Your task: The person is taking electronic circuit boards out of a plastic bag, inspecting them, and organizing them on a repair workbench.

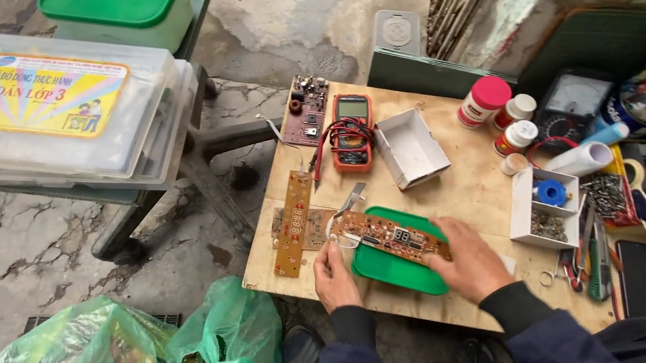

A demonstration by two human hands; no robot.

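Brown circuit board (391,235) between two hands' gripping fingers (335,248); three other boards beside.

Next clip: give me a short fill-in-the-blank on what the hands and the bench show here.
1. Both hands, left hand and right hand, hold a long circuit board over a ____ lid.
2. The multimeter has an ____ casing.
3. The white box beside the multimeter is ____.
4. The jar has a ____ cap.

Missing words: green; orange; empty; pink
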